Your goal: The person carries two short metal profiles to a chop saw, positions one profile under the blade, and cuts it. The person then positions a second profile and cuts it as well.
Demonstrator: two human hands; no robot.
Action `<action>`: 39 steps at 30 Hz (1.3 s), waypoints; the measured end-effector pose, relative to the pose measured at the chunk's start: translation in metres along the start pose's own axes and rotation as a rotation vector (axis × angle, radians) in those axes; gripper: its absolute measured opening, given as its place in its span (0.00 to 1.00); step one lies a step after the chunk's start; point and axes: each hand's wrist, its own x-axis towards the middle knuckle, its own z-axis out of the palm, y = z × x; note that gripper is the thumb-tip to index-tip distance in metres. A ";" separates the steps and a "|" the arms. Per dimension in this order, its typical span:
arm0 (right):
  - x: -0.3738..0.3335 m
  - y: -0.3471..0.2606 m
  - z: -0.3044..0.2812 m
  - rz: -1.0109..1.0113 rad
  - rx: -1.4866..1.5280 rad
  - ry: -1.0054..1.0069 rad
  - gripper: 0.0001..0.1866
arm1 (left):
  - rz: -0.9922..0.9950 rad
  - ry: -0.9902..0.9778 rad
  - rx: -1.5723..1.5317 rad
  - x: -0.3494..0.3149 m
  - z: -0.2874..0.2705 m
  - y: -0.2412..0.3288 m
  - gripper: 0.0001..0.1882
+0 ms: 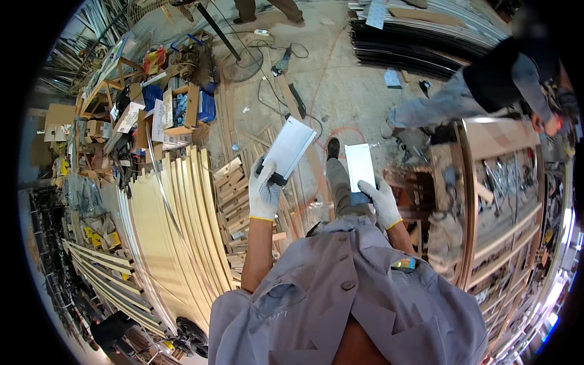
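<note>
Above a cluttered workshop floor (322, 58), a person in a grey jacket (347, 267) held two short, rectangular panels apart, in front of the body. The gloved left hand (266, 193) was wrapped around the lower end of the larger white panel (291, 145), where dark material showed, its top leaning to the right. The right hand (382, 201), also gloved, gripped the smaller white panel (360, 167) near its dark lower corner, the piece almost straight up and down in view. Both panels looked light and stiff, their smooth faces probably slippery and easily scratched; a hold by the side edges near the lower end seemed safest. On the left, an open cardboard box (192, 104) contained small blue pieces (180, 108), with a blue box (207, 106) just beside it. At right, a wooden frame (468, 182) surrounded thin rods (516, 182) and scraps too jumbled to identify.
</note>
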 end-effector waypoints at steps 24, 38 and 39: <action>0.743 -0.463 0.129 -0.091 -0.144 0.002 0.32 | -0.403 -0.066 -0.433 0.743 0.294 0.148 0.25; 1.177 -0.722 0.289 0.063 -0.296 -0.055 0.32 | -0.282 0.078 -0.580 1.173 0.442 0.328 0.27; 1.219 -0.753 0.319 0.133 -0.402 -0.034 0.33 | -0.253 0.060 -0.604 1.206 0.451 0.344 0.27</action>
